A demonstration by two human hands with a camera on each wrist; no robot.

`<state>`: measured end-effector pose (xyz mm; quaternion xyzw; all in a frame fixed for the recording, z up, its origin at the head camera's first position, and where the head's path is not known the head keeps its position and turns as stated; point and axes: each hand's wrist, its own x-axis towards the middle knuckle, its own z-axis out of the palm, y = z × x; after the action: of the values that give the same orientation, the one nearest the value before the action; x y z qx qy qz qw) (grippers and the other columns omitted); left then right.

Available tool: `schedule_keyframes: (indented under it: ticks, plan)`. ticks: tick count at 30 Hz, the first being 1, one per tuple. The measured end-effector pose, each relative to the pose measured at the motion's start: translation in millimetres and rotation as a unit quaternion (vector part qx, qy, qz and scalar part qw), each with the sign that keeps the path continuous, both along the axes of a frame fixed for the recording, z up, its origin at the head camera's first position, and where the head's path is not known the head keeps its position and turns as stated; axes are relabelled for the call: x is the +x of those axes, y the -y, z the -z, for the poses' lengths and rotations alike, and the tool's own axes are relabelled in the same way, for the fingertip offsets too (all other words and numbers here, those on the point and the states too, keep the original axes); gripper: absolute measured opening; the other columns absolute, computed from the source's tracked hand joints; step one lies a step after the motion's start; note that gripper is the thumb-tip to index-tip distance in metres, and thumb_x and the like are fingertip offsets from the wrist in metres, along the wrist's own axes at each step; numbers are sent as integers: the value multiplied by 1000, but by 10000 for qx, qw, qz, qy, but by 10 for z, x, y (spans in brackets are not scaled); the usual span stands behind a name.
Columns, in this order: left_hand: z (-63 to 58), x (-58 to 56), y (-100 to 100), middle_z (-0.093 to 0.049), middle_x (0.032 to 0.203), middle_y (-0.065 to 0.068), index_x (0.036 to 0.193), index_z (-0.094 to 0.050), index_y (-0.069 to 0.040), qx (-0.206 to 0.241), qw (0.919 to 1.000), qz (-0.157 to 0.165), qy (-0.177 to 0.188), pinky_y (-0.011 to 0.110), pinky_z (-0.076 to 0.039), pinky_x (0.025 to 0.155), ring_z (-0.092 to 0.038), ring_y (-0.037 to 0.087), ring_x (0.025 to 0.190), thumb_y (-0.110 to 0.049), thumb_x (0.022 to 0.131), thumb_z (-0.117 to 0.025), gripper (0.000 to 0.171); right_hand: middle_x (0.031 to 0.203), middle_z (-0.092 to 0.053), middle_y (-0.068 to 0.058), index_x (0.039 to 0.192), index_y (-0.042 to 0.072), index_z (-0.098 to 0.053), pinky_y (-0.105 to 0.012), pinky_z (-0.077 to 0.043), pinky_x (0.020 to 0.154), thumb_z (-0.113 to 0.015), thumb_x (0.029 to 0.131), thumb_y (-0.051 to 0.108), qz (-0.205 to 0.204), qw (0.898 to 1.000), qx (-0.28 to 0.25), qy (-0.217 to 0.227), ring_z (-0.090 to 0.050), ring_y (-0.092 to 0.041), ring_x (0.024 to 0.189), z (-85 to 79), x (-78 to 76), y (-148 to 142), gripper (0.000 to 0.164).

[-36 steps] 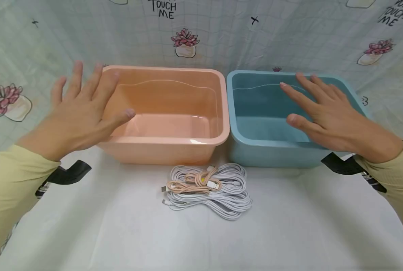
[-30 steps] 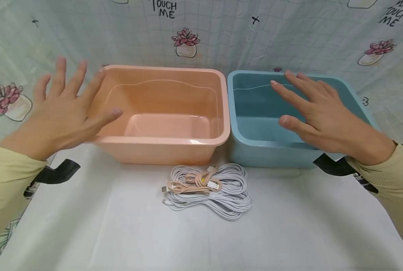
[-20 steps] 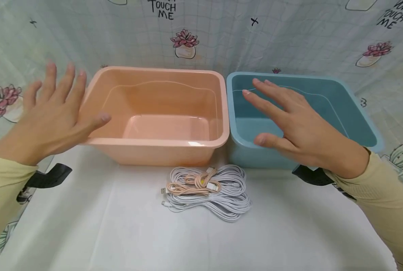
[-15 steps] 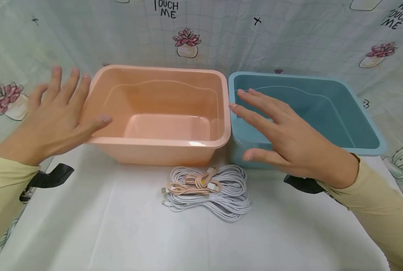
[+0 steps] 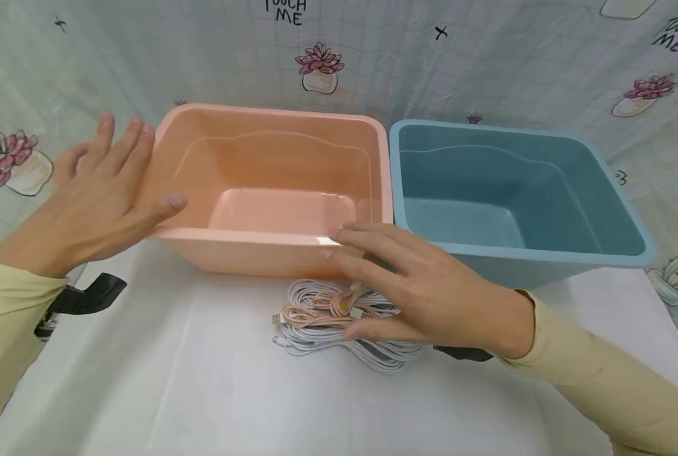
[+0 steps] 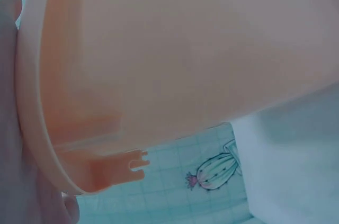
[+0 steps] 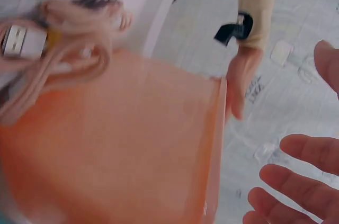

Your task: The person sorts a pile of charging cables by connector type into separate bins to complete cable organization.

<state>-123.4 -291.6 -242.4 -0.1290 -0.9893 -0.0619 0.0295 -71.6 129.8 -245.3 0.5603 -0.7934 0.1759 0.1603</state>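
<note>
A peach plastic bin point(image 5: 248, 237) stands at the left. My left hand point(image 5: 99, 196), fingers spread, is at its left end; whether it touches the rim I cannot tell. Over the cables hovers my right hand point(image 5: 424, 285), with extended fingers and nothing held. Beneath it lies a bundle of coiled white cables point(image 5: 367, 358), partly hidden by the hand. A peach cable point(image 5: 310, 316) with a white USB plug is coiled on top. The right wrist view shows the peach cable point(image 7: 100, 54) apart from the right hand's fingers point(image 7: 296, 181).
A blue-grey bin point(image 5: 544, 253) stands beside the peach one, on the right. Both bins show bare floors inside. A white cloth point(image 5: 248, 392) covers the table, and a curtain point(image 5: 384, 57) printed with potted plants hangs behind.
My right hand has moved left and toward me, from over the blue-grey bin to above the cables. My left hand has shifted left to the peach bin's end. The cables have stayed put.
</note>
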Motion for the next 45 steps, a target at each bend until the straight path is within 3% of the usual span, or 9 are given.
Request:
schedule_keyframes:
  ticks: [4, 11, 19, 28, 34, 41, 45]
  plan:
    - [1, -9, -23, 6, 174, 15, 165, 2, -3, 57, 10000, -5, 36, 71, -5, 121, 18, 39, 162, -68, 102, -33, 98, 138, -64, -9, 141, 9, -61, -38, -55, 109, -78, 91, 48, -444, 9988, -215, 3, -61, -24, 129, 108, 95, 144, 65]
    - [16, -24, -34, 3, 175, 17, 165, -1, -2, 89, 9999, 16, 99, 72, -10, 119, 14, 39, 163, -66, 103, -34, 95, 131, -67, -2, 141, 10, -61, -25, -56, 100, -72, 97, 41, -746, 9972, 54, 10, -64, -15, 118, 334, 196, 273, 55]
    - [52, 6, -19, 1, 174, 18, 165, -2, -1, 224, 9997, 32, -3, 72, -10, 119, 12, 37, 164, -66, 103, -35, 96, 132, -67, 1, 139, 13, -63, -26, -56, 102, -68, 99, 43, -592, 9966, 520, 255, -64, -14, 121, 512, 169, 312, 51]
    - [69, 20, 3, -12, 172, 24, 164, -11, 2, 176, 9992, 103, -353, 67, -11, 123, -4, 39, 164, -70, 102, -34, 98, 132, -67, 2, 132, 16, -66, -28, -54, 105, -74, 95, 44, -395, 9930, 941, 592, -63, -14, 122, 678, 99, 382, 47]
    - [56, 2, -22, -12, 173, 22, 164, -13, 1, 113, 9994, 193, -271, 63, -9, 128, -7, 39, 164, -68, 103, -37, 95, 130, -66, 0, 135, 17, -66, -27, -56, 100, -84, 86, 42, -109, 9941, 875, 634, -62, -15, 118, 742, 74, 345, 57]
    - [39, 34, 4, -8, 174, 20, 165, -9, -1, 97, 9998, 160, 12, 56, -2, 134, -5, 41, 164, -66, 95, -57, 107, 129, -66, -1, 132, 16, -67, -28, -58, 97, -82, 88, 42, 11, 9936, 715, 875, -64, -16, 118, 790, 46, 278, 53]
    - [74, 54, -3, -7, 173, 21, 165, -8, -1, 278, 9993, 178, 201, 52, 1, 135, -4, 42, 163, -62, 95, -59, 107, 129, -67, -1, 129, 15, -68, -30, -58, 99, -83, 87, 40, 77, 9942, 595, 893, -65, -17, 120, 803, 14, 245, 52]
